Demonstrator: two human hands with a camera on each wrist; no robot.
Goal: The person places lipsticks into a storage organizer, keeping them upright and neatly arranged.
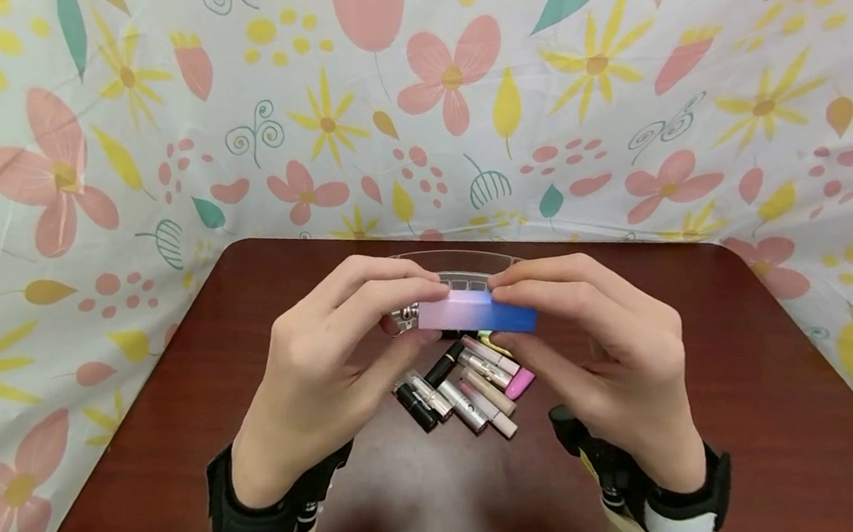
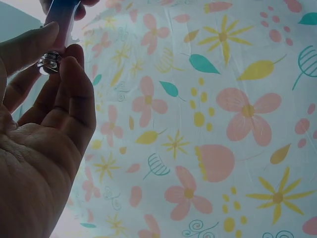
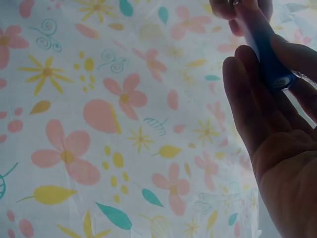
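A lipstick tube (image 1: 475, 312), fading from pink to blue, lies level between both hands above the table. My left hand (image 1: 329, 365) pinches its pink end between thumb and fingers. At that end the left wrist view shows a shiny silver ornament (image 2: 49, 63). The blue end is pinched by my right hand (image 1: 614, 351), and a small label (image 3: 282, 82) shows on its base in the right wrist view. Below the hands lie several loose lipsticks, among them a silver tube (image 1: 463, 407), a black one (image 1: 415, 406) and a bright pink one (image 1: 520, 382).
Behind the hands stands a clear compartmented organizer (image 1: 465, 280), partly hidden by the fingers and the tube. Everything rests on a dark reddish-brown table (image 1: 768, 406) with rounded far corners. A flowered cloth (image 1: 453, 130) hangs around its back and sides.
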